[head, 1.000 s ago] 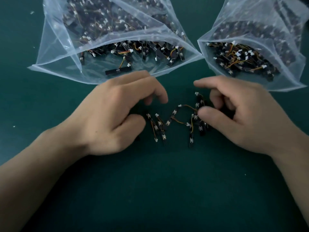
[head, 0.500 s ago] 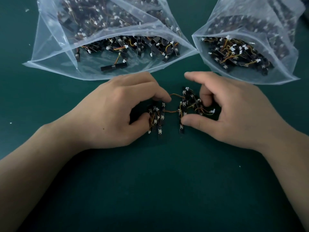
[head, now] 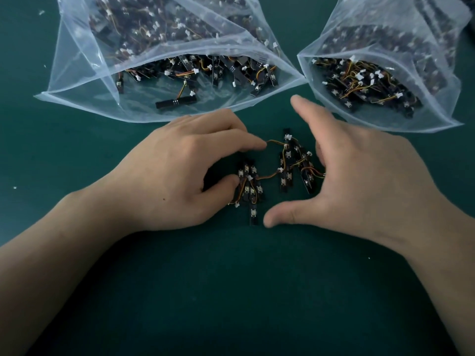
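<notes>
A small pile of black LED boards joined by orange wires with white plugs lies on the green mat (head: 231,291) between my hands. My left hand (head: 180,170) has its fingers curled. Its thumb is against the left cluster of boards (head: 253,191) and its index fingertip is on an orange wire (head: 275,143). My right hand (head: 359,176) is spread wide, thumb low and index finger raised. It cups the right cluster of boards (head: 285,173) and holds nothing.
Two open clear plastic bags hold many more of the same wired boards. The large bag (head: 84,98) is at the back left and the smaller bag (head: 437,104) at the back right. Both mouths face my hands.
The scattered boards have been pushed together into two tight clusters. My right hand has opened from a curled pinch into a wide spread. My left hand stayed curled at the left cluster.
</notes>
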Demonstrator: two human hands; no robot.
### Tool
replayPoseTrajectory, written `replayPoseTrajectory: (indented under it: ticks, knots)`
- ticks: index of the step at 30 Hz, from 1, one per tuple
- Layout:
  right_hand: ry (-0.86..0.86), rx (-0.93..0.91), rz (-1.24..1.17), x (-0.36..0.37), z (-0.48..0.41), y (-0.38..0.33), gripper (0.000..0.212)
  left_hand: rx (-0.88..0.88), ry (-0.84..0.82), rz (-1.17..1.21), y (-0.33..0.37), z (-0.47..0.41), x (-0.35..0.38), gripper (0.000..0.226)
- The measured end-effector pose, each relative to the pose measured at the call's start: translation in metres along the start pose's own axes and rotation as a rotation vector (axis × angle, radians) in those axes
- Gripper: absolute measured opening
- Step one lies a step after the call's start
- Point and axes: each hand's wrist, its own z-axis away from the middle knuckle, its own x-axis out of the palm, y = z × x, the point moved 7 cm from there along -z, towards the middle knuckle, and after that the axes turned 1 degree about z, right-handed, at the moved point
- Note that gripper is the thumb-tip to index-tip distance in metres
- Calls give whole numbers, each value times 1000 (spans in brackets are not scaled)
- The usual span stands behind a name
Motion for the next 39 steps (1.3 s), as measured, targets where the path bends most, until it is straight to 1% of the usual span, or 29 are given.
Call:
replayPoseTrajectory:
  ticks: [4,7,9,12,14,16,19,22,24,29,33,35,39]
  knots:
    - [-5,-3,131,5,3,-8,156,-4,5,-17,1,0,0,44]
    - [0,27,184,6,6,-11,156,-2,6,-16,1,0,0,42]
    - [5,44,198,8,7,-10,150,0,2,-12,1,0,0,41]
    - [28,39,205,10,7,-6,134,9,-14,-6,1,0,0,41]
    - [47,39,184,9,5,-3,127,19,-22,0,0,0,0,40]
    - [61,41,126,7,4,0,123,18,-16,3,0,0,0,39]
    - [107,119,21,1,7,6,116,12,2,9,-1,0,0,41]
    - [127,202,98,-1,9,8,109,-41,48,-5,-4,1,-3,49]
    - [125,190,145,3,9,3,107,-65,79,-45,-4,1,-4,48]
    - [116,105,126,13,10,-15,103,-86,128,-60,-6,-1,-1,34]
    - [109,74,123,20,9,-21,82,-85,152,-27,-6,-2,-2,30]
    - [137,73,104,20,8,-19,70,-121,168,0,-9,-2,-4,34]
    - [158,48,65,20,8,-16,56,-213,162,-27,-15,-2,-4,68]
